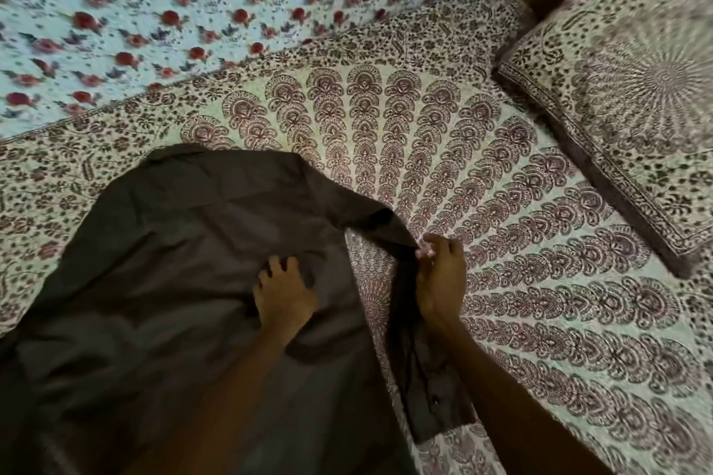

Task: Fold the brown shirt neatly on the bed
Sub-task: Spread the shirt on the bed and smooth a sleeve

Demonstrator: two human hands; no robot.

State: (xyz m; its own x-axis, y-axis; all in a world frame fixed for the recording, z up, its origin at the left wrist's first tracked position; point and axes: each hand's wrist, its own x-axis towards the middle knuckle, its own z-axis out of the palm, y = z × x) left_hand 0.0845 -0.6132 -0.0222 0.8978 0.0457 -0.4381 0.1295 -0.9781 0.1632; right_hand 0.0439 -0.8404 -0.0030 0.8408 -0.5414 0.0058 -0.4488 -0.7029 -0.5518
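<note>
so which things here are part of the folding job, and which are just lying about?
In the job:
brown shirt
left hand, pressing on the shirt
right hand, pinching the sleeve
bed sheet

Lying about:
pillow
rose-print sheet

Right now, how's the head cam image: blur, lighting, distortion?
Head view: motion blur smears the floral sheet and pillow; dim, greenish light; the brown shirt reads as a dark, low-detail mass; wide-angle bending at the edges; both hands, left and right, moderately sharp.
</note>
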